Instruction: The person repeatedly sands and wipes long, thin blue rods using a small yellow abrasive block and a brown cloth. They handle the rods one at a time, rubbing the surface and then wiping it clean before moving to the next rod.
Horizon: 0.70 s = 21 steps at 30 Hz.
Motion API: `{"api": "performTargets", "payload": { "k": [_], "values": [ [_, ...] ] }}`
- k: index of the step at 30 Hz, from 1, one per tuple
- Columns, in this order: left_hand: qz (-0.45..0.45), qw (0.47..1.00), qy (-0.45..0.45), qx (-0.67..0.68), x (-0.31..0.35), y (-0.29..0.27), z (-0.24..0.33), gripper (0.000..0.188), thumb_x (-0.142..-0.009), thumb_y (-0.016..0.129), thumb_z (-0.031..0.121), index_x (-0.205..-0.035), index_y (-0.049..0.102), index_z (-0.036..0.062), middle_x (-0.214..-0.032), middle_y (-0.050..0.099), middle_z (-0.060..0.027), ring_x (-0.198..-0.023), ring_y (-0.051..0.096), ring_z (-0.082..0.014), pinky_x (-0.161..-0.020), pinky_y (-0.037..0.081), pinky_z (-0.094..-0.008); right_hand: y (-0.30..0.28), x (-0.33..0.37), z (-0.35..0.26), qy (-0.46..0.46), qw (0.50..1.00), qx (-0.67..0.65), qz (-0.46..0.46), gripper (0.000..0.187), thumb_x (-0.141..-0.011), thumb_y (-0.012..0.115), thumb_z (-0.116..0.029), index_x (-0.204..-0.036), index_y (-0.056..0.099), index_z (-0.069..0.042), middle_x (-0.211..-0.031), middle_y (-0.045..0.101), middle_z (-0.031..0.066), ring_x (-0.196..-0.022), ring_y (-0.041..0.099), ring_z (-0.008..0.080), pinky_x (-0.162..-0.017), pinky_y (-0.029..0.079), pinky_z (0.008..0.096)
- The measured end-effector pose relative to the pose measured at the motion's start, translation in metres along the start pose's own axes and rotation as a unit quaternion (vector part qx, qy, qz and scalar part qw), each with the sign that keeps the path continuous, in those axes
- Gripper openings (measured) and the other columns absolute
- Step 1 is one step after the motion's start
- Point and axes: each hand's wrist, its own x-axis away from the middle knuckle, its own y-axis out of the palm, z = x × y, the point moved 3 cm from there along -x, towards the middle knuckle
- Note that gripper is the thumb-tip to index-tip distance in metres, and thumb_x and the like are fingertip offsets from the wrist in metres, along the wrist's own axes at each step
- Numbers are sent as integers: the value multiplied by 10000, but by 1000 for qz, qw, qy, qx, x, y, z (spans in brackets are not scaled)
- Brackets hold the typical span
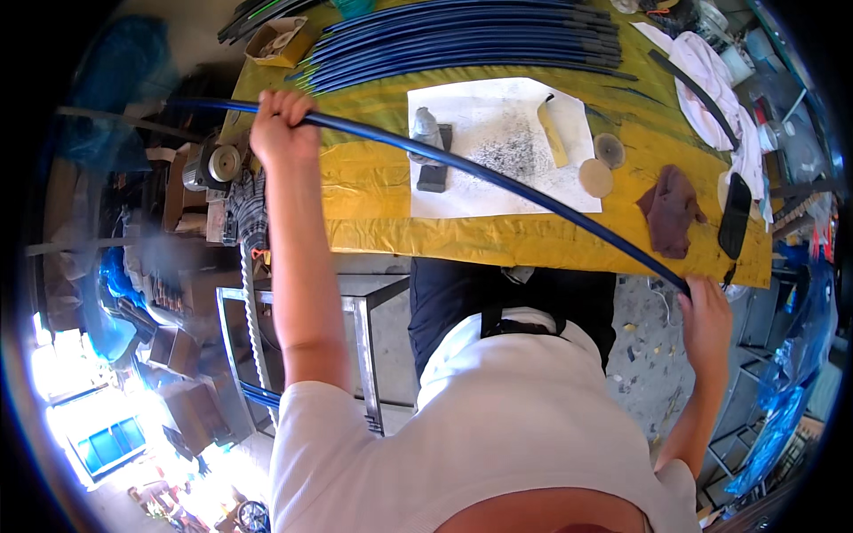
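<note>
A long glossy dark-blue rod (480, 173) slants across in front of me, above a yellow-covered table (364, 200). My left hand (286, 126) is closed in a fist around it near the far left, and the rod runs on past that hand. At the table's near right edge, my right hand (708, 320) has its fingers closed on the rod's lower end. Beneath the rod lies a white paper sheet (569, 102) with dark specks. On the sheet are a grey plastic-wrapped object (426, 129), a dark block (433, 179) and a curved yellowish strip (553, 133).
Several similar rods (471, 44) lie bundled along the far side, beside a yellow box (277, 40). Two round discs (596, 178), a brown cloth (673, 209), a black elongated pad (734, 218) and a white cloth (702, 84) sit rightward. A metal frame (360, 302) stands below the table's left.
</note>
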Motion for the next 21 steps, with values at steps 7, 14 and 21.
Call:
{"api": "performTargets", "payload": {
  "k": [7, 14, 21],
  "values": [
    [9, 991, -11, 131, 63, 84, -92, 265, -965, 394, 279, -892, 452, 31, -630, 344, 11, -499, 284, -96, -428, 283, -192, 11, -66, -71, 9, 968, -229, -103, 201, -869, 553, -168, -1027, 533, -45, -667, 497, 87, -576, 508, 255, -515, 394, 324],
    [-247, 949, -87, 178, 38, 88, -88, 350, -978, 323, 348, -841, 444, 50, -584, 313, 34, -416, 237, -55, -334, 211, -194, 1, -58, -103, 193, 639, -620, -413, 231, -962, 419, -261, -936, 489, -43, -571, 353, -40, -477, 333, 35, -420, 257, 190],
    [46, 996, -65, -34, 34, 18, -113, 313, -973, 328, 386, -831, 357, 109, -572, 261, 28, -443, 177, -80, -363, 150, -224, 24, -41, -96, 73, 970, -184, -142, 155, -844, 598, -136, -898, 476, -57, -676, 529, 192, -605, 515, 397, -491, 397, 407]
  ]
}}
